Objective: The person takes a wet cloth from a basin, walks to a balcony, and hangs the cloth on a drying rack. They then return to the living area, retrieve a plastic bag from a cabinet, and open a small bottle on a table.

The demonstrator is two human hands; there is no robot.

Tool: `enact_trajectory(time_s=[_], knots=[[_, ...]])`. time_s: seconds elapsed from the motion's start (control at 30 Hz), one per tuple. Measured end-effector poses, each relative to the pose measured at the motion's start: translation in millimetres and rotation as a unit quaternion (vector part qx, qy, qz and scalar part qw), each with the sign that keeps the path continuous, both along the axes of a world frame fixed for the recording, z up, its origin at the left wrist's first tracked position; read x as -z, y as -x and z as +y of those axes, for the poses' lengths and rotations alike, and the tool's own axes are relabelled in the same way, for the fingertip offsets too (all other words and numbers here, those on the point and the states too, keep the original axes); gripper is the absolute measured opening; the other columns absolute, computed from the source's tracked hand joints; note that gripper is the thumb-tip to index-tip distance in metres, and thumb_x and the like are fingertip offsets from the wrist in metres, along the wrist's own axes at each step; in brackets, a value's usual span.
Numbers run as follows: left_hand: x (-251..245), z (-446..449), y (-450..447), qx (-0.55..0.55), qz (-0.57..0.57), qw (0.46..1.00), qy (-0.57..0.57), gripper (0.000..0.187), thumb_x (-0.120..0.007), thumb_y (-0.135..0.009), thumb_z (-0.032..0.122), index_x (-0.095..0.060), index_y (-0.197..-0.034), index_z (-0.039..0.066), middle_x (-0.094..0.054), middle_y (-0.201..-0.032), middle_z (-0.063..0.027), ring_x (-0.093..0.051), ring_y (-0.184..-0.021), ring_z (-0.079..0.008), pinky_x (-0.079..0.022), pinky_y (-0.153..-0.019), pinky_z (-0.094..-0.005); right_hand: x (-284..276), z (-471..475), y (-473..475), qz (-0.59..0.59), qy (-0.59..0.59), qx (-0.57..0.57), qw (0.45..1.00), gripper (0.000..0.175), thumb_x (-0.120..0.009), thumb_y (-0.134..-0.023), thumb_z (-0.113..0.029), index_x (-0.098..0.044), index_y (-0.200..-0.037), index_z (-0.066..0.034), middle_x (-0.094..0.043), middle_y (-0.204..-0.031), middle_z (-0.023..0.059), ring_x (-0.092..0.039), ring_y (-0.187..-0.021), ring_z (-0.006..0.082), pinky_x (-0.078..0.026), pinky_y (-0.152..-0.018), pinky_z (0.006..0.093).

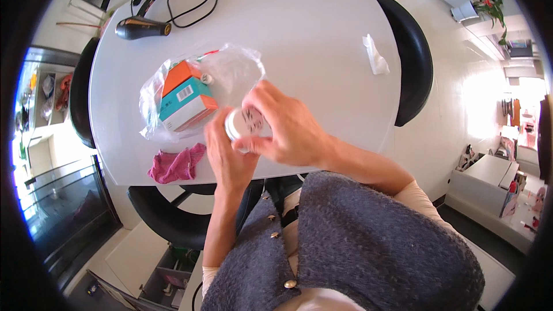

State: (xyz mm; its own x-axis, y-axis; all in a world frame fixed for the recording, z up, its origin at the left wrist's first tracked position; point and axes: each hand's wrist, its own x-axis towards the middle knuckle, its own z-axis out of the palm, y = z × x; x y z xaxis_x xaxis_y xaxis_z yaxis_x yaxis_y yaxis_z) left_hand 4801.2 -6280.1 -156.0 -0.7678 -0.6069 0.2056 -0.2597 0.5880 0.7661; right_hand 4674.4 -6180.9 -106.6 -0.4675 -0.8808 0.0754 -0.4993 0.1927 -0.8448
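Note:
Over the near edge of the white table (319, 69), my left hand (224, 147) is wrapped around a small white bottle (244, 123) with dark handwriting on its lid. My right hand (281, 125) grips the lid with thumb and fingers. Just beyond my left hand, a clear plastic bag (233, 58) lies open around a teal, white and orange box (185, 99), an orange carton part (179, 77) and a small white round-capped container (207, 79). A crumpled pink cloth (177, 165) lies to the left of my left wrist.
At the table's far left rests a black hair dryer (142, 28) with its looped cord (216, 0). A crumpled white tissue (376, 56) lies towards the right edge. Black chairs stand at the right (410, 56), the left (82, 90) and the near left (168, 220).

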Motion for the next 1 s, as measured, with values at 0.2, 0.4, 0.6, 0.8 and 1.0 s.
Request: enact_trajectory(time_s=[0.2, 0.4, 0.6, 0.8, 1.0], knots=[[-10, 60, 37, 0.094, -0.025, 0.994, -0.058, 0.042, -0.079, -0.065, 0.015, -0.054, -0.098, 0.007, -0.063, -0.086, -0.0124, -0.063, -0.078, -0.0333, -0.05, -0.066, -0.0392, -11, 80, 34, 0.035, 0.024, -0.065, 0.997, 0.042, -0.078, -0.073, -0.02, -0.05, -0.101, -0.0051, -0.05, -0.096, 0.0105, -0.056, -0.081, 0.0294, -0.047, -0.067, 0.0384], [-40, 92, 62, 0.282, -0.142, 0.925, -0.211, 0.047, -0.077, -0.064, 0.018, -0.056, -0.104, 0.003, -0.067, -0.089, -0.014, -0.065, -0.086, -0.0333, -0.051, -0.071, -0.0406, -25, 146, 75, 0.098, 0.055, -0.19, 0.975, 0.055, -0.077, -0.071, -0.009, -0.051, -0.12, -0.0058, -0.052, -0.112, 0.0103, -0.057, -0.094, 0.03, -0.048, -0.08, 0.0392], [-49, 126, 87, 0.144, -0.12, 0.977, -0.103, 0.044, -0.077, -0.066, 0.016, -0.054, -0.101, 0.005, -0.065, -0.088, -0.0129, -0.065, -0.083, -0.0307, -0.05, -0.07, -0.0389, -46, 174, 86, 0.092, -0.015, -0.072, 0.993, 0.058, -0.074, -0.074, -0.005, -0.051, -0.126, -0.0095, -0.051, -0.12, 0.0121, -0.058, -0.1, 0.0289, -0.049, -0.083, 0.0395], [-48, 142, 86, 0.075, -0.113, 0.99, 0.042, 0.038, -0.074, -0.066, 0.013, -0.051, -0.095, 0.007, -0.062, -0.085, -0.013, -0.061, -0.079, -0.0356, -0.048, -0.067, -0.0418, -43, 176, 89, 0.086, -0.061, -0.093, 0.99, 0.062, -0.075, -0.077, -0.024, -0.046, -0.129, -0.0066, -0.053, -0.119, 0.0176, -0.06, -0.102, 0.0332, -0.05, -0.082, 0.0402], [-47, 155, 82, 0.051, -0.114, 0.992, 0.007, 0.039, -0.074, -0.064, 0.013, -0.048, -0.093, 0.006, -0.059, -0.084, -0.0119, -0.06, -0.079, -0.0354, -0.047, -0.065, -0.0427, -41, 187, 88, 0.09, -0.008, -0.062, 0.994, 0.05, -0.074, -0.077, -0.016, -0.051, -0.12, -0.0017, -0.056, -0.115, 0.0165, -0.06, -0.097, 0.0315, -0.05, -0.08, 0.0385]])
